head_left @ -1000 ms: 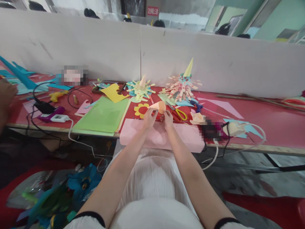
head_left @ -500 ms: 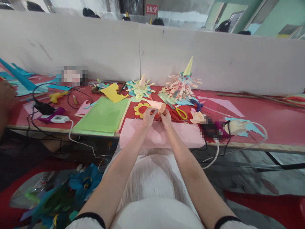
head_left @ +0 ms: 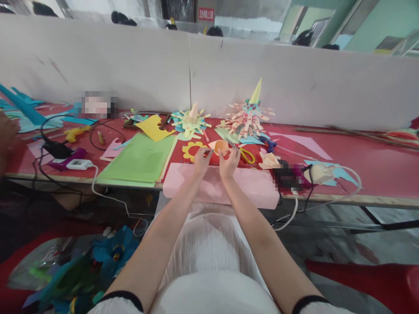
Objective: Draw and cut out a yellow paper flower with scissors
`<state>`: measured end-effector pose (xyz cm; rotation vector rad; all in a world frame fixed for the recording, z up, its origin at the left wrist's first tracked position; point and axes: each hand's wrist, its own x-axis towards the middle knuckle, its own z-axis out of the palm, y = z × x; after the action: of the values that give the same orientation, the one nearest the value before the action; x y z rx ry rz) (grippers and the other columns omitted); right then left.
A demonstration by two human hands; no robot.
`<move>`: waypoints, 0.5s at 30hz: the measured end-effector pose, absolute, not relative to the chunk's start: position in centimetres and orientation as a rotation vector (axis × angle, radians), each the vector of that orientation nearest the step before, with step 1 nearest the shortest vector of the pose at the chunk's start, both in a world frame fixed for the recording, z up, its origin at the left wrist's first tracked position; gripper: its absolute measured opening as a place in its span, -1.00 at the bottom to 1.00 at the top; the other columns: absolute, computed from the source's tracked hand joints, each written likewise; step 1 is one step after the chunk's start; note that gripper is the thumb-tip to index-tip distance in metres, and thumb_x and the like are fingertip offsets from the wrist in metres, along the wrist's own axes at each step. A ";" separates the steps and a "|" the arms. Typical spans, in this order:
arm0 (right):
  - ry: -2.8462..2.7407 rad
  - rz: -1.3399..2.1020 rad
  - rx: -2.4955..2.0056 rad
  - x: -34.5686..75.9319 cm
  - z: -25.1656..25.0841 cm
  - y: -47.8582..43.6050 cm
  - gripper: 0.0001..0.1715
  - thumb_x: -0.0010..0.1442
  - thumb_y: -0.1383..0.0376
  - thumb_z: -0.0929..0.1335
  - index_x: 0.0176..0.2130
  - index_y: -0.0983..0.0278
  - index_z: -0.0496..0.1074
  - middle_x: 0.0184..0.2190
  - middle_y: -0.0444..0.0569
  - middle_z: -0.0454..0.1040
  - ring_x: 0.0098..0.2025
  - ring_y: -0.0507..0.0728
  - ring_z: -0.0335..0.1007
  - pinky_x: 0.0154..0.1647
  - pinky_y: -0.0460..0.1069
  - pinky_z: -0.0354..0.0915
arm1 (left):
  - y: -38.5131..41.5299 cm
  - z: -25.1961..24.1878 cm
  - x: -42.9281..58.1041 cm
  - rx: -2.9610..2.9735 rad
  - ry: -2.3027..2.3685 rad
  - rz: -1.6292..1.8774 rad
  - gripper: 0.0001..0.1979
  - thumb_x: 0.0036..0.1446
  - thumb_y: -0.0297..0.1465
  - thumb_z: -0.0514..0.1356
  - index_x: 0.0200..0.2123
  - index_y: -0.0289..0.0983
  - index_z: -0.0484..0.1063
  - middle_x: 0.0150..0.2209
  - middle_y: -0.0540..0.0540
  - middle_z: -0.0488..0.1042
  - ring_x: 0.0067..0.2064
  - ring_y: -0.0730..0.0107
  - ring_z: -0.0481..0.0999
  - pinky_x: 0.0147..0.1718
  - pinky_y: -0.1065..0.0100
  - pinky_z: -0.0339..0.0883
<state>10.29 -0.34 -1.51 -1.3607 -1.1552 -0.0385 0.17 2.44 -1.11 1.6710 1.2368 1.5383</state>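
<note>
A peach paper cone point(head_left: 221, 145) is held above the table edge, its round open end facing me. My right hand point(head_left: 229, 163) grips the near rim of it between thumb and fingers. My left hand point(head_left: 202, 161) is closed at the cone's left side, fingertips at its edge; exactly how they grip is too small to see. Left of the cone lies a yellow scalloped paper ring point(head_left: 187, 151). Scissors with yellow handles point(head_left: 248, 155) lie just right of my right hand. Below both wrists, a pink sheet point(head_left: 183, 181) hangs over the table edge.
Green paper sheets point(head_left: 137, 159) are stacked at left, under a yellow cut sheet point(head_left: 153, 129). Two fringed paper cones, one smaller point(head_left: 192, 120) and one taller point(head_left: 252, 115), stand behind. A blue glue gun point(head_left: 269, 143) and white cables point(head_left: 296, 209) lie at right. Another person's hand point(head_left: 8, 131) is far left.
The cone has turned so its open end faces me more. My right hand has shifted its hold and opened out slightly. The view has tilted a little.
</note>
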 end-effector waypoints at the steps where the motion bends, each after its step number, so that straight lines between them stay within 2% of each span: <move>1: -1.191 -0.018 -1.332 10.1 -1.4 -0.4 -0.80 0.21 0.13 0.24 -0.33 0.21 0.28 -0.27 0.09 0.35 -0.09 0.21 0.27 0.04 0.14 0.17 | 2.4 -1.1 0.2 1.673 1.235 1.546 -0.92 0.07 -0.44 0.16 -0.46 -0.23 0.40 -0.39 -0.04 0.44 -0.33 0.43 0.40 -0.25 0.37 0.28; 6: -1.185 0.305 -1.235 9.8 -1.5 -0.1 -0.66 0.23 0.06 0.18 -0.25 0.22 0.38 -0.23 0.07 0.44 -0.09 0.17 0.34 0.02 0.10 0.21 | 2.4 -1.1 0.1 1.741 1.172 1.519 -0.92 0.07 -0.46 0.15 -0.45 -0.24 0.42 -0.37 -0.05 0.43 -0.30 0.43 0.41 -0.26 0.38 0.29; 11: -1.029 0.852 -1.055 10.6 -1.5 0.5 -0.57 0.11 -0.05 0.28 -0.37 0.24 0.46 -0.41 -0.04 0.50 -0.21 0.13 0.44 -0.17 0.02 0.33 | 2.2 -0.7 0.1 1.763 1.114 1.455 -0.92 0.06 -0.48 0.18 -0.44 -0.23 0.46 -0.34 -0.05 0.43 -0.28 0.43 0.42 -0.21 0.36 0.31; 15: -0.984 1.011 -0.984 10.9 -1.4 0.7 -0.59 0.03 -0.03 0.35 -0.41 0.26 0.51 -0.46 -0.09 0.52 -0.27 0.13 0.46 -0.17 0.02 0.33 | 2.1 -0.6 0.1 1.752 1.178 1.478 -0.92 0.06 -0.47 0.19 -0.43 -0.24 0.48 -0.37 -0.06 0.41 -0.29 0.40 0.41 -0.23 0.34 0.31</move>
<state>10.92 0.71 -1.40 -0.9839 -0.9838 1.0107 0.07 2.06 -0.56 1.7517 1.1777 1.4780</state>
